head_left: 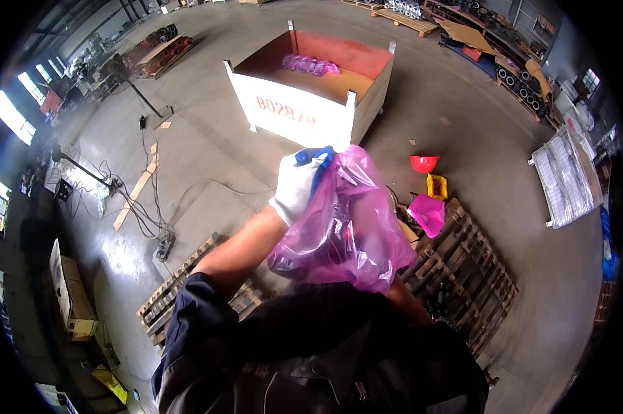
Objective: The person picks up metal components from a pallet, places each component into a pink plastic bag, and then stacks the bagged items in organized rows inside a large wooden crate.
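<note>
A translucent pink plastic bag (339, 234) hangs in front of my chest. My left hand (301, 179), in a white glove with blue on the fingers, is closed on the bag's upper edge. Of my right arm only the forearm (408, 303) shows, at the bag's lower right. The bag covers my right hand, and I cannot tell if that hand is inside or behind it. Dark and pale shapes show through the film, too blurred to name.
Ahead stands a white metal bin (297, 110) with a pink-wrapped bundle (310, 65) inside. Wooden pallets (463, 276) lie on both sides of me. Near the right one are a red helmet (424, 163), a yellow tray (436, 186) and pink plastic (427, 214). Cables (135, 214) cross the floor leftward.
</note>
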Demonstrator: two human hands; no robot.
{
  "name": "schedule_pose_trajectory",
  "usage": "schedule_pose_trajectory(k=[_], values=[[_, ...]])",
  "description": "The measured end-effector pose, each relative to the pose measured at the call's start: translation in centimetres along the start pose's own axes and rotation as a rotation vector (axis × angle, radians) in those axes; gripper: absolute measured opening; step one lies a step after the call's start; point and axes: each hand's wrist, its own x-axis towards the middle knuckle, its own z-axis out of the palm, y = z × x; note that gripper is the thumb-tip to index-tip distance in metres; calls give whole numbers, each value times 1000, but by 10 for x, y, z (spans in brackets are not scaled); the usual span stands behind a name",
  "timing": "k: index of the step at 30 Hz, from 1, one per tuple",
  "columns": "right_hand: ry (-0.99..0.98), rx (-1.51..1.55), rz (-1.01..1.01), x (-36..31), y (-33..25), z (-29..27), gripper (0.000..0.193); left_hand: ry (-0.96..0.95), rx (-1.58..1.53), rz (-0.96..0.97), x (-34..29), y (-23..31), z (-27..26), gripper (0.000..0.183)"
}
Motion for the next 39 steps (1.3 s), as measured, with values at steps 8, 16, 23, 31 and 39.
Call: schedule_pose_trajectory(k=[8,16,23,31,39], values=[[-69,-53,-61,6,-5,2,31,-287,527,-9,-30,5,-2,57],[-113,-139,-136,26,-8,9,31,-600,378,-321,-68,31,4,64],[-142,-355,-174,29,-26,6,30,-699,421,-163,-65,2,-17,86],[-215,-808,-155,39,-101,-6,30,-430,-71,-319,-83,-48,-47,55],[561,-52,-273,39,-14,-138,38,-63,-260,-312,-104,-71,-80,44]])
